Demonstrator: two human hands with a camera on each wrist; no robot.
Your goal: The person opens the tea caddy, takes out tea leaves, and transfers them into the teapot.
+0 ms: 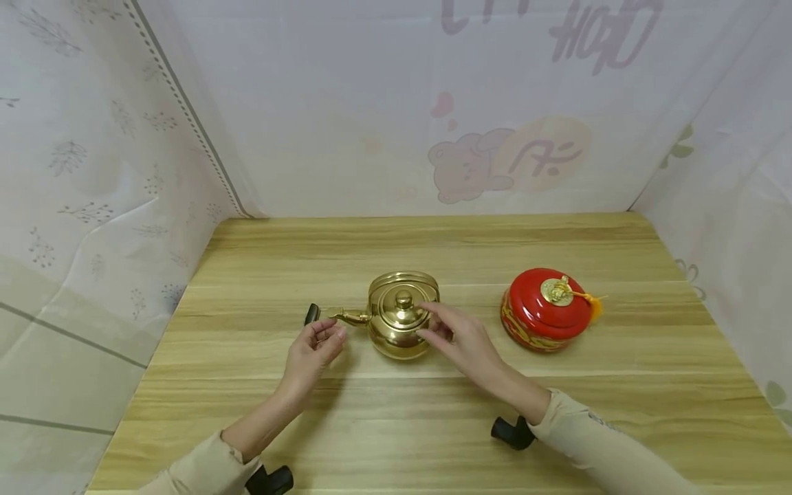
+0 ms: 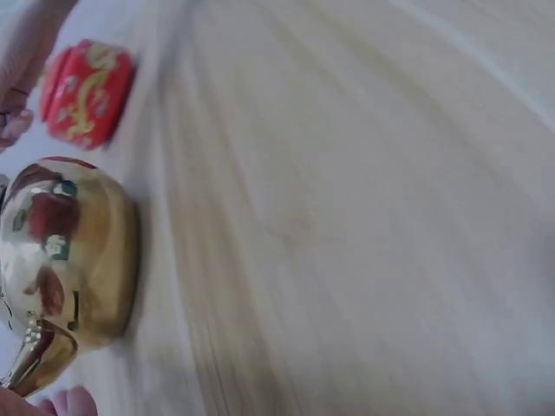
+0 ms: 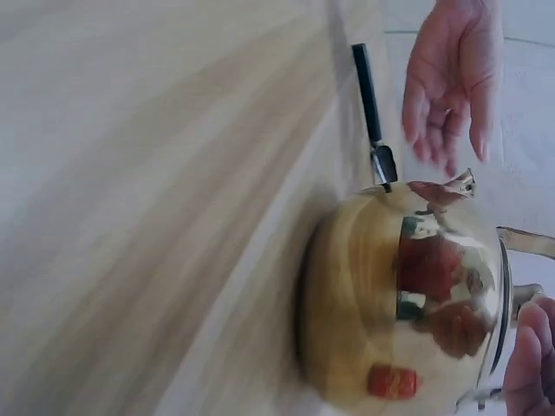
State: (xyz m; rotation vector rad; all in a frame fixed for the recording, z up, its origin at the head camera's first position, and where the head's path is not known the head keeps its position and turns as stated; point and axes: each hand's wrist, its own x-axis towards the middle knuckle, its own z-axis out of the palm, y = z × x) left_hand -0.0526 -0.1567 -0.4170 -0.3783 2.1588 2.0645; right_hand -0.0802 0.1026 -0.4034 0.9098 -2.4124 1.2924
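Note:
A shiny gold teapot [image 1: 399, 344] with a lid and raised handle stands on the wooden table, its spout [image 1: 354, 317] pointing left. My left hand [image 1: 312, 350] hovers by the spout's tip, fingers loosely bent around nothing. At the teapot's right side is my right hand [image 1: 464, 337], thumb and fingers spread apart near the lid knob [image 1: 403, 299]; whether they touch the pot I cannot tell. Behind the left hand lies a small scoop [image 3: 373, 121] with a black handle and metal end, mostly hidden in the head view.
To the right stands a red lidded jar [image 1: 538, 309] with gold patterns, a gold knob and an orange tassel. Patterned cloth walls [image 1: 346, 110] enclose the table [image 1: 396, 426] at the back and sides. Black wrist mounts [image 1: 513, 433] jut from under both forearms.

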